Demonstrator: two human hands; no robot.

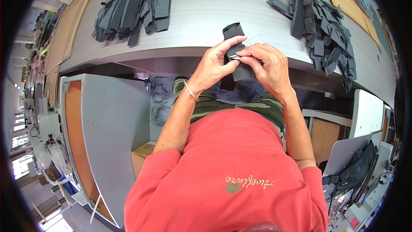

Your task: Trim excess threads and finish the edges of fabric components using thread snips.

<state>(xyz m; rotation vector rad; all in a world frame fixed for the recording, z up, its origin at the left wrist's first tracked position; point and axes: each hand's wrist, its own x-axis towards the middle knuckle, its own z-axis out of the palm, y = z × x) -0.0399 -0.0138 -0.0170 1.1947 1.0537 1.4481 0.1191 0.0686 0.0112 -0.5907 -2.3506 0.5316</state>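
A dark strip (235, 53) is pinched in both grips, left hand (214, 64) and right hand (268, 66), long axis running away from the body, over the surface (206, 8) edge.

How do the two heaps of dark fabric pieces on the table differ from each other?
The left heap lies fairly neat, its strips side by side like a fan; the right heap is jumbled, pieces crossing every way. The left heap keeps well back on the table; the right heap stretches to the table's front edge. The right heap also covers more surface. Both are dark grey cut fabric, like the piece in both hands.
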